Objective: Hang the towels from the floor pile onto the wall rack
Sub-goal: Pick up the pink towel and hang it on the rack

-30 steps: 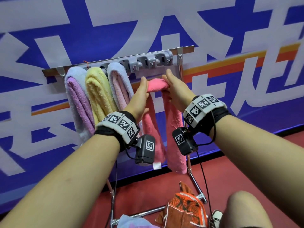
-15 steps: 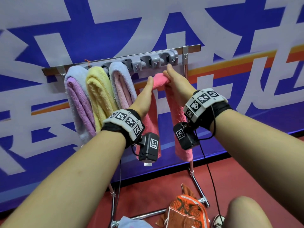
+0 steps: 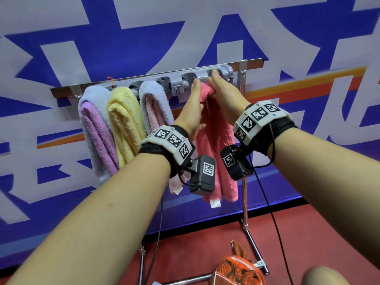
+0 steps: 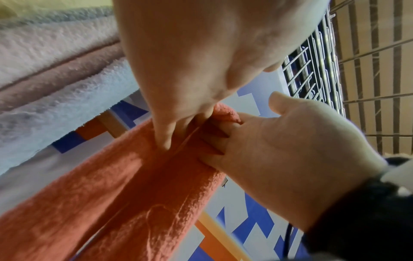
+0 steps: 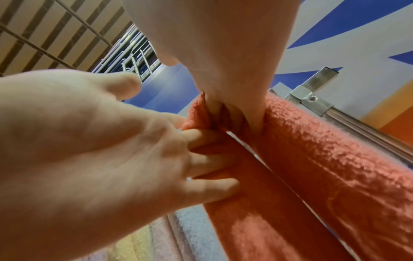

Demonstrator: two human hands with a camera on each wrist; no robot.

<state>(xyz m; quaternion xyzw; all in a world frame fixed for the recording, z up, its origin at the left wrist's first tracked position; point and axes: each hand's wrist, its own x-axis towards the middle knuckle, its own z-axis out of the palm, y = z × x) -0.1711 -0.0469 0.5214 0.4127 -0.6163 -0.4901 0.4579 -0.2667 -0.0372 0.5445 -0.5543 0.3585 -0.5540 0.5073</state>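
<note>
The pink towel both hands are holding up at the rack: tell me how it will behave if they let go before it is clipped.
The pink towel is probably floppy: both halves hang limp below the left hand and right hand. Its fuzzy pile looks grippy, so it likely won't slip from their pinch. Released before it catches in the rack, it would likely slump to the floor.

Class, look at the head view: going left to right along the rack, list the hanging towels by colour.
lilac towel → yellow towel → pale blue-and-pink towel → pink towel, gripped at its top by left hand and right hand.
</note>
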